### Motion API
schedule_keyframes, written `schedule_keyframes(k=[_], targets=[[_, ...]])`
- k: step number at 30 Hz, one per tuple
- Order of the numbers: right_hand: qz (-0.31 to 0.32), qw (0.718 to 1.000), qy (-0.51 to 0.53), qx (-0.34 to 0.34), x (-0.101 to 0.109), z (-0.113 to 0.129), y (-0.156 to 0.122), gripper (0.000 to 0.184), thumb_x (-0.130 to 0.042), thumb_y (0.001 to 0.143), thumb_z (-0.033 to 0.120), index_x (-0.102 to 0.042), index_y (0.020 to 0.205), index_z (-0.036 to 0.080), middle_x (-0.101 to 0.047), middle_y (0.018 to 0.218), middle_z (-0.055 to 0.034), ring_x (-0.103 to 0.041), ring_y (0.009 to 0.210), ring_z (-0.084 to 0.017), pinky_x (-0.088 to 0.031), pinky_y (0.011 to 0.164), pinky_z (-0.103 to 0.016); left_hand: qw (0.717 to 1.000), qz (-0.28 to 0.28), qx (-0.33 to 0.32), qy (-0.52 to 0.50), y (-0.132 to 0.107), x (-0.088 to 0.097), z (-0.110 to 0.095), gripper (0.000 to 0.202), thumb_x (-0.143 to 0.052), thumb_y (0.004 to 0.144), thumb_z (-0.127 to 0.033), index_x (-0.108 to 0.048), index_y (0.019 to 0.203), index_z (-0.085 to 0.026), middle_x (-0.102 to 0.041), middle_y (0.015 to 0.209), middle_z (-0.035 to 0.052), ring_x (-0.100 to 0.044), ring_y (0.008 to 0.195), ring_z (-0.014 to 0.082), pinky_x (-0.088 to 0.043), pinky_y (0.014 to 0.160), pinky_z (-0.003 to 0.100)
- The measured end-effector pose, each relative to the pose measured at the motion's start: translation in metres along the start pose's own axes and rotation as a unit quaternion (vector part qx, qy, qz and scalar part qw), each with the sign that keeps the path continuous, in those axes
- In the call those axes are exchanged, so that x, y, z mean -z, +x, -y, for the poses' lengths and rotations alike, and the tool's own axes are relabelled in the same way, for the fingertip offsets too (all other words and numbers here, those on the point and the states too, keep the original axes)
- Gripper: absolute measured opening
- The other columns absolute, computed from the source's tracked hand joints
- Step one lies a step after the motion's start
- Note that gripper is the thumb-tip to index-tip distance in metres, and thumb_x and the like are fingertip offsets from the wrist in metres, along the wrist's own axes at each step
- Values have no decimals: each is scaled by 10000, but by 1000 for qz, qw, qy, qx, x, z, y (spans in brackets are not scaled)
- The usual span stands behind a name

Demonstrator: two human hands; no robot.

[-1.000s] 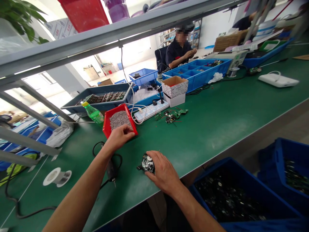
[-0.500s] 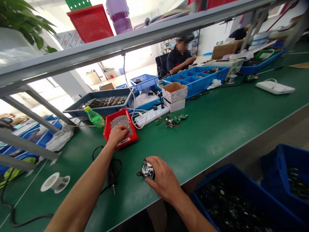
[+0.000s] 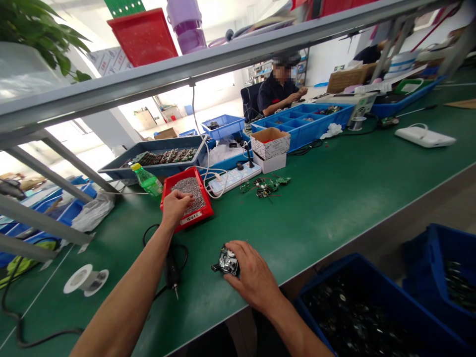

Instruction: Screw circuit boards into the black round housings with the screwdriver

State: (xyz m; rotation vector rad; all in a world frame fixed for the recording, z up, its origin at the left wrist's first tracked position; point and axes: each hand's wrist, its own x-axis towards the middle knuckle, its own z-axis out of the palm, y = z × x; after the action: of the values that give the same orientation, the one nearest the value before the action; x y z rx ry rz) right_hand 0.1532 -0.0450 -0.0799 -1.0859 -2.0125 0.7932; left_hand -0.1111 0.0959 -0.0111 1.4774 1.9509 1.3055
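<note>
My left hand (image 3: pixel 176 206) is over the near left side of a red bin (image 3: pixel 208 210), its fingers pinched together above a heap of small metal screws (image 3: pixel 193 187). Whatever is between those fingertips is too small to make out. On the green table, my right hand (image 3: pixel 255 272) is wrapped round the right side of a small black and silver mechanical assembly (image 3: pixel 227 260). The palm hides part of that assembly. Between my forearms lies a black electric screwdriver (image 3: pixel 172 272), its bit pointing toward the table's near edge.
Green circuit boards with wires (image 3: pixel 265 186) lie beyond my right hand, near a white power strip (image 3: pixel 236 178). A green bottle (image 3: pixel 148 181) stands behind the red bin. At left is a wire spool (image 3: pixel 86 280). Blue crates (image 3: pixel 357 263) sit below the edge. A co-worker (image 3: pixel 280 89) sits opposite.
My left hand has drawn back slightly to the left and up from the screws, fingers still pinched. My right hand and the assembly have stayed in place.
</note>
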Motion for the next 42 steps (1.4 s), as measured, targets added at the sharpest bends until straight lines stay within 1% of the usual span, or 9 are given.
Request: schedule_keyframes(k=[4,8,12,14,17,25,32,37,42], targets=[[-3,1000,-4,4,0,-1,-1,635,-727,730,128,-486,1305,248,-549,1309,-77,-530,1179,-271,-440,1036,-462,994,71,-1,-81,-34,-4,-18,245,-673,683,-347,-519,770,-178,-690,741,23,-691,676,176,-572,681,320],[-1,1000,-1,6,-1,-1,0,620,-720,733,125,-488,1296,241,-552,1298,-76,-528,1178,-270,-440,1036,-458,976,186,7,-115,-73,-7,-28,179,-698,698,-269,-594,796,-162,-644,637,-15,-629,560,128,-525,609,254],[-1,1000,1,7,0,0,0,615,-712,734,123,-487,1296,235,-558,1288,-76,-528,1174,-267,-444,1030,-455,959,240,35,-147,-95,-9,-28,87,-661,728,-215,-605,756,-155,-661,697,3,-651,615,133,-523,632,249],[-1,1000,1,8,0,1,1,607,-705,737,123,-489,1293,236,-559,1286,-79,-531,1170,-269,-444,1028,-461,954,239,53,-172,-99,-9,-28,109,-677,725,-216,-591,745,-152,-671,739,12,-667,625,143,-530,631,259],[0,1000,0,7,1,1,1,605,-699,740,125,-487,1297,236,-557,1290,-81,-531,1168,-271,-445,1025,-468,948,244,69,-194,-103,-9,-27,182,-731,724,-236,-577,781,-156,-650,692,-10,-655,584,133,-514,602,243],[-2,1000,-3,5,1,1,1,615,-721,738,142,-488,1298,240,-559,1291,-82,-534,1170,-272,-441,1028,-472,911,338,146,-186,-114,0,-19,258,-785,733,-307,-661,870,-126,-679,747,21,-655,649,129,-505,656,247],[-6,1000,-4,2,1,0,1,630,-724,731,138,-476,1304,226,-560,1294,-92,-537,1170,-275,-443,1028,-479,912,371,107,-138,-125,1,-30,205,-746,747,-267,-627,866,-150,-619,688,-18,-585,612,108,-436,618,231],[-8,1000,0,2,-1,-1,1,623,-706,736,135,-465,1305,219,-562,1294,-94,-537,1167,-277,-441,1030,-483,891,423,113,-121,-129,-1,-39,173,-707,773,-278,-627,850,-146,-608,675,-8,-558,600,120,-443,622,257],[-8,1000,3,-6,-2,-1,1,620,-707,731,134,-473,1298,222,-566,1285,-84,-534,1165,-276,-446,1022,-473,898,434,55,-41,-131,-4,-38,99,-695,748,-235,-681,781,-141,-630,724,13,-534,656,124,-418,643,250]])
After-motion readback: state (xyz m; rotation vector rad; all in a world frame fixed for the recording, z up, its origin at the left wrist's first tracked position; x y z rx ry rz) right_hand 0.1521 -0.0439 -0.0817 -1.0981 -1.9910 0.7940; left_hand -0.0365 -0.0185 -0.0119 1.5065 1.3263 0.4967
